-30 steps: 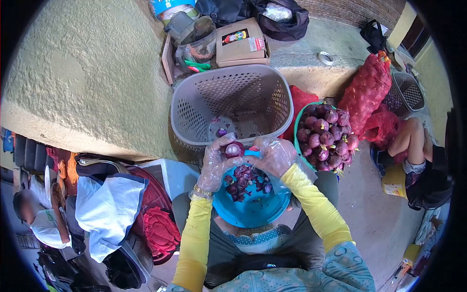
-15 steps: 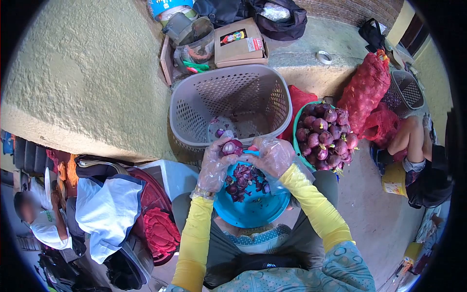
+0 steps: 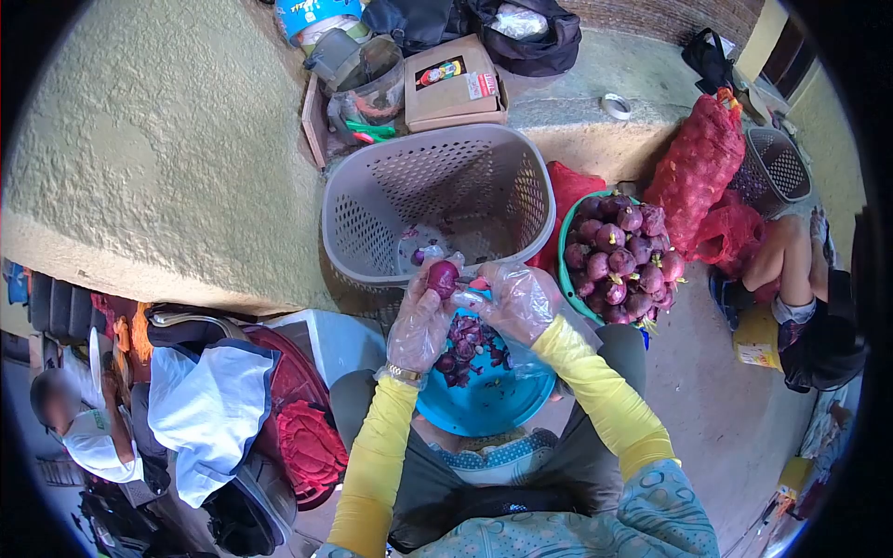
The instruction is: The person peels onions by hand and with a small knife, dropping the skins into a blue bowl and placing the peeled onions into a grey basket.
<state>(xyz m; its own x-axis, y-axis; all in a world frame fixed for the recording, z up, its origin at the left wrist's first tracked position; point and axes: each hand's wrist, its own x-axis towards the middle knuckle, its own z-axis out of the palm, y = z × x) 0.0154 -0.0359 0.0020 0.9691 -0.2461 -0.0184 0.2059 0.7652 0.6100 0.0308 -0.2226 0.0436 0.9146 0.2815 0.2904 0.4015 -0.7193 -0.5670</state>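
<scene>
In a clear plastic glove, my left hand (image 3: 420, 321) is closed around a peeled-looking red onion (image 3: 442, 278). My right hand (image 3: 523, 302), also gloved, grips a small knife (image 3: 470, 298) beside the onion; a bit of red shows at its fingers, and most of the handle is hidden. Below both hands a blue basin (image 3: 493, 414) holds onion skins (image 3: 465, 349). A grey perforated basket (image 3: 344, 223) stands just beyond, with an onion and some skin scraps inside. To the right, a green tub (image 3: 566, 270) is heaped with red onions (image 3: 616, 256).
A full red mesh sack (image 3: 698, 167) leans at the back right, near another basket (image 3: 777, 167). A cardboard box (image 3: 451, 88) and a tape roll (image 3: 616, 106) lie on the ledge. One person sits at the right (image 3: 795, 307), another at the left (image 3: 98, 437).
My left hand has turned the onion, so a smooth purple side now shows instead of a pale patch. The knife has tilted beside it. The view has shifted slightly.
</scene>
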